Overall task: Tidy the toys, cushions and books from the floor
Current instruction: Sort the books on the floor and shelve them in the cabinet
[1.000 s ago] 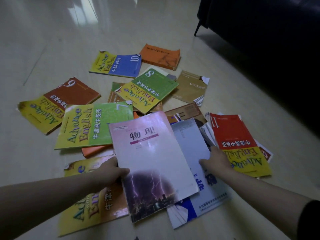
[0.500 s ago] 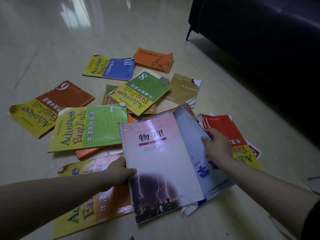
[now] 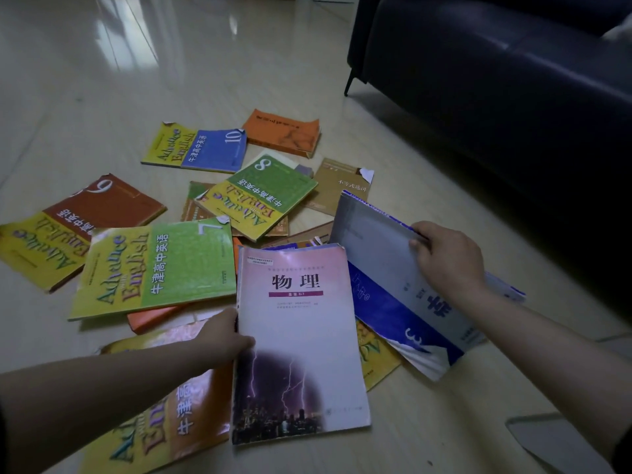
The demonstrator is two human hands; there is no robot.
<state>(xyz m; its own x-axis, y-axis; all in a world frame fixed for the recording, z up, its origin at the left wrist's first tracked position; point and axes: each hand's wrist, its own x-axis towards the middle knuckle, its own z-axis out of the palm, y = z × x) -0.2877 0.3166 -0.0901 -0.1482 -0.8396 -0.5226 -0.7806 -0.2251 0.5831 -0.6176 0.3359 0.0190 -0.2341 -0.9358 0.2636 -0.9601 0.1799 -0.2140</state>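
Observation:
Several textbooks lie scattered on the pale floor. My left hand (image 3: 224, 338) grips the left edge of a pink physics book (image 3: 301, 340) with a lightning picture. My right hand (image 3: 448, 260) grips the right edge of a grey and blue book (image 3: 379, 265), whose far end is tilted up off the floor. The grey and blue book partly lies under the pink one. Around them lie a green book numbered 7 (image 3: 154, 268), a green book numbered 8 (image 3: 260, 200), a blue book numbered 10 (image 3: 198, 148), a brown book numbered 6 (image 3: 78, 224) and an orange book (image 3: 284, 131).
A dark sofa (image 3: 496, 97) stands at the right, its thin leg (image 3: 350, 80) near the orange book. A yellow and orange book (image 3: 171, 415) lies under my left forearm. A tan book (image 3: 342, 186) lies beyond the grey and blue book. A flat grey object (image 3: 547, 436) is at bottom right.
My right hand has slid up the grey and blue book's right edge and lifted it, hiding the red book numbered 11. My left hand has drawn the pink book rightward and squared it.

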